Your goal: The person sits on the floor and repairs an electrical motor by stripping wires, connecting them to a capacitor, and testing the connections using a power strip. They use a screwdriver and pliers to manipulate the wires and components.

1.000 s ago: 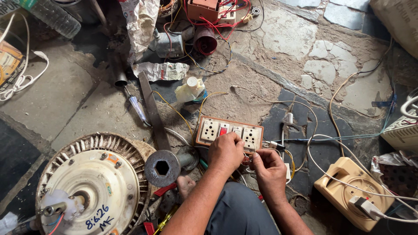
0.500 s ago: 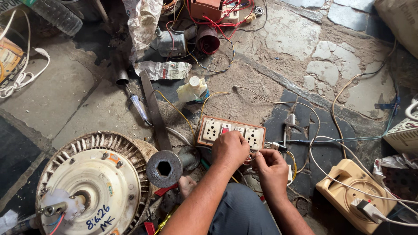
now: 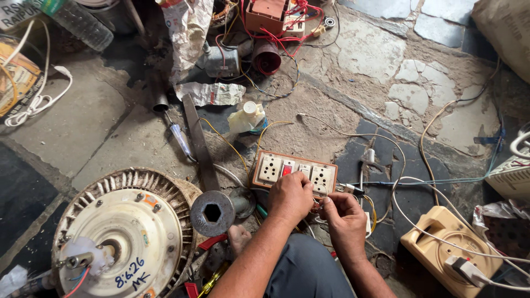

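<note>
The switch board (image 3: 293, 174), a wooden-framed box with two white sockets and a red switch between them, lies flat on the stone floor (image 3: 381, 60) just in front of the person's knee. The left hand (image 3: 291, 197) rests over its near edge, fingers curled down so the knuckles face up; what the fingertips pinch is hidden. The right hand (image 3: 343, 212) sits just beside it, touching the left, with thumb and forefinger brought narrowly together on thin wires (image 3: 317, 205) at the board's near right corner. Whether the wires are truly gripped is hard to tell.

Left of the hands a dark metal socket tool (image 3: 212, 213) stands with its hexagonal hole upward, and past it lies a big round fan motor (image 3: 124, 234) with a ribbed rim. A flat metal bar (image 3: 196, 140) and a screwdriver (image 3: 180, 138) lie beyond the board. To the right a cream-coloured box (image 3: 436, 243) with a white plug (image 3: 465, 269) and a cable sits near the right forearm. A red coil (image 3: 267, 57) and an orange-brown casing (image 3: 268, 14) sit far up, well apart
</note>
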